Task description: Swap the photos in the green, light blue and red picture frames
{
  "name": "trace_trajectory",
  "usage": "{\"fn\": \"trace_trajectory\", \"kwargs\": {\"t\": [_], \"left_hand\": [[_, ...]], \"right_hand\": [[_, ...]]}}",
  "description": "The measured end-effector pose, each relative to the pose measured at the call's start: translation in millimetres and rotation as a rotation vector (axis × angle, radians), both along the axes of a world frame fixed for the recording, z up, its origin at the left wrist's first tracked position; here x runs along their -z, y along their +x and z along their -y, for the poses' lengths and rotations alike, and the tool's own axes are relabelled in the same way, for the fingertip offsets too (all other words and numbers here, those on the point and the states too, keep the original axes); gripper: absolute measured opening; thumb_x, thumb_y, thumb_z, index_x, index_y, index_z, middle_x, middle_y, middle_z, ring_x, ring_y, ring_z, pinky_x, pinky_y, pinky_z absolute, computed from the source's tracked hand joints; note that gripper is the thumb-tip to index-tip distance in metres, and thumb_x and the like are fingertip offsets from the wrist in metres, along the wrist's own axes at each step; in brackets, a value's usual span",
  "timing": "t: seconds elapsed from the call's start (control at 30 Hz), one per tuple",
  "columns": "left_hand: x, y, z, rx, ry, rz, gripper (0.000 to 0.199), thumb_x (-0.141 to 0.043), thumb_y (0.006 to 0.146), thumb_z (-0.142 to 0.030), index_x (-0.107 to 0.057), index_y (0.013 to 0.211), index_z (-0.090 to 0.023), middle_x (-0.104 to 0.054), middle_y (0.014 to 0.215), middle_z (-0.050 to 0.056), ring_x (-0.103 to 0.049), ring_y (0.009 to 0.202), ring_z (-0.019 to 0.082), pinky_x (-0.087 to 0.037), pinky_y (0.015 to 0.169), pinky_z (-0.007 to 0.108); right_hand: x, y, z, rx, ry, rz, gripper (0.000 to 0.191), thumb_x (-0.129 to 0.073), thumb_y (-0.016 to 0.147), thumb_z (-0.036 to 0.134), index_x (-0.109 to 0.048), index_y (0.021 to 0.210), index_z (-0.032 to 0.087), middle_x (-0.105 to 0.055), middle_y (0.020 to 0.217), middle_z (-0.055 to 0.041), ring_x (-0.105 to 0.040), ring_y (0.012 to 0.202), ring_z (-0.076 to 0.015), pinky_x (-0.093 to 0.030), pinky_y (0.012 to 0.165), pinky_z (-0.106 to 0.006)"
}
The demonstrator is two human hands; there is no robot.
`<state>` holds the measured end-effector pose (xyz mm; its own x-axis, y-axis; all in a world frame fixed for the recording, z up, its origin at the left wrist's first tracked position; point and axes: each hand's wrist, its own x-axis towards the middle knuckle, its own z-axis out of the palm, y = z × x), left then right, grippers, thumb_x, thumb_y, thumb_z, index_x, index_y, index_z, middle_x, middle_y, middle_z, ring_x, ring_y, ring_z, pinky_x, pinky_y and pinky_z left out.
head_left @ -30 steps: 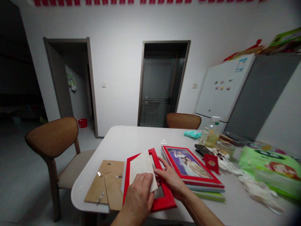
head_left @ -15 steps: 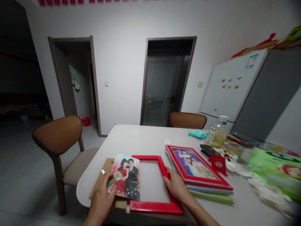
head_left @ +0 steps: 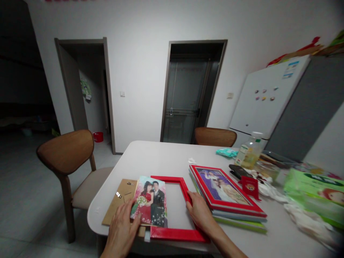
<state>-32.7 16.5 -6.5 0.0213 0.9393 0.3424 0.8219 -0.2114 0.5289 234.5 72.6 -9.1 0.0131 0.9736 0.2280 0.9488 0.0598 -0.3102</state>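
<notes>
My left hand pinches the left edge of a wedding photo, its thumb on the picture face. The photo lies over the left part of a red picture frame, hiding that side of it; the table shows through the rest of the opening. Around the frame's right side, my right hand is closed. Beneath and left of the photo lies a brown backing board with small metal clips. Close by on the right, a stack of framed pictures is topped by another red frame.
Right of the stack are a black phone, a red packet, a bottle, crumpled tissues and a green tissue pack. Brown chairs stand at the table's left and far sides. The white table's edge is near my left hand.
The photo has slid right, further over the red frame's opening, with my left hand following. More of the backing board shows. My right hand stays on the frame's right side.
</notes>
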Motion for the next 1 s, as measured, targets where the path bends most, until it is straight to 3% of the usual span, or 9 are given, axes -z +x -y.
{"fn": "trace_trajectory", "kwargs": {"t": [0.3,0.53,0.6,0.67,0.77,1.0], "left_hand": [[27.8,7.4,-3.5,0.112,0.237,-0.2,0.042,-0.051,0.072,-0.03,-0.048,0.112,-0.017,-0.044,0.125,0.012,-0.037,0.116,0.028,-0.036,0.091,0.046],[19.7,10.8,0.0,0.112,0.125,-0.312,0.046,-0.051,0.07,-0.025,-0.047,0.115,-0.017,-0.037,0.13,0.011,-0.031,0.12,0.028,-0.03,0.093,0.049],[13.0,14.5,2.0,0.09,0.079,-0.339,0.047,-0.049,0.069,-0.023,-0.047,0.115,-0.017,-0.036,0.131,0.01,-0.027,0.121,0.028,-0.025,0.095,0.051],[6.1,19.0,4.0,0.073,0.034,-0.361,0.048,-0.049,0.068,-0.021,-0.047,0.116,-0.018,-0.035,0.131,0.009,-0.024,0.122,0.028,-0.02,0.096,0.052],[-1.7,24.2,5.5,0.057,-0.032,-0.386,0.051,-0.048,0.065,-0.018,-0.046,0.116,-0.02,-0.035,0.132,0.006,-0.022,0.123,0.027,-0.015,0.097,0.052],[-4.9,18.9,4.8,0.03,-0.11,-0.354,0.046,-0.047,0.068,-0.021,-0.048,0.114,-0.023,-0.042,0.127,0.002,-0.025,0.122,0.026,-0.019,0.097,0.049]], "right_hand": [[3.6,1.6,0.2,-0.019,0.031,-0.011,0.043,-0.039,0.07,0.011,-0.051,0.109,0.0,-0.056,0.101,-0.0192,-0.051,0.097,-0.0226,-0.034,0.088,-0.03],[-6.8,-7.5,10.2,-0.1,0.188,-0.135,0.042,-0.042,0.069,0.017,-0.053,0.108,0.007,-0.045,0.118,-0.0182,-0.04,0.11,-0.0262,-0.029,0.093,-0.036],[-10.5,-16.1,12.9,-0.163,0.13,-0.296,0.041,-0.041,0.07,0.019,-0.052,0.109,0.009,-0.053,0.108,-0.0156,-0.05,0.098,-0.0221,-0.036,0.087,-0.033],[-10.8,-27.4,12.4,-0.215,-0.022,-0.49,0.043,-0.04,0.071,0.02,-0.048,0.112,0.01,-0.061,0.09,-0.0105,-0.058,0.073,-0.0162,-0.044,0.07,-0.028],[-5.0,-45.2,4.1,-0.239,-0.201,-0.706,0.049,-0.041,0.07,0.02,-0.039,0.118,0.012,-0.061,0.067,-0.0015,-0.053,0.048,-0.0102,-0.039,0.047,-0.021],[2.5,-63.3,-16.3,-0.124,-0.226,-0.812,0.064,-0.047,0.062,0.014,-0.029,0.124,0.009,-0.05,0.048,0.0055,-0.047,0.04,-0.01,-0.031,0.039,-0.019]]}}
